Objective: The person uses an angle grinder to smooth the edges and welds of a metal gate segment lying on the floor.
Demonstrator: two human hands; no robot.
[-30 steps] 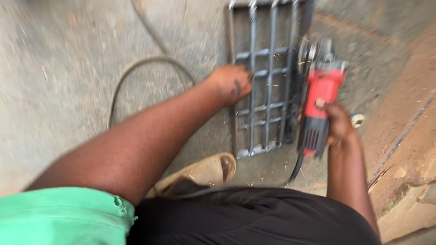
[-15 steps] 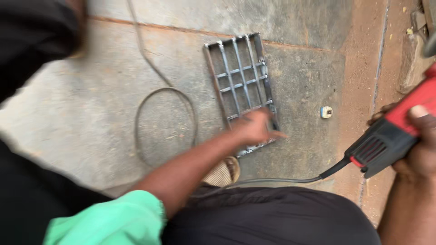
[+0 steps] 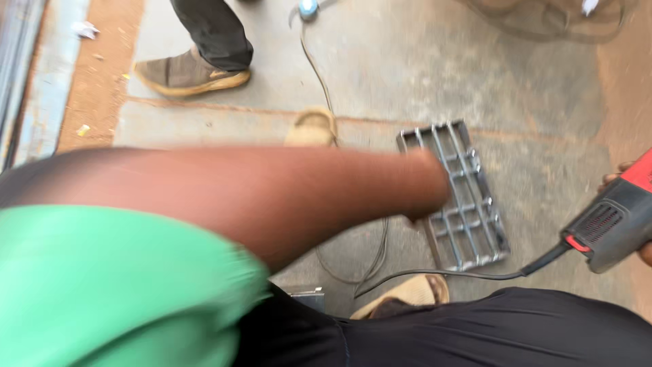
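Right hand (image 3: 631,204) grips the red-and-grey corded angle grinder (image 3: 611,228); blurred left hand (image 3: 426,194) rests on the grey welded steel grate (image 3: 468,217), finger state unclear

No packages, labels, signs or screens can be made out in this view; the picture is blurred by motion, and nothing on the concrete floor shows as a printed or lit surface.
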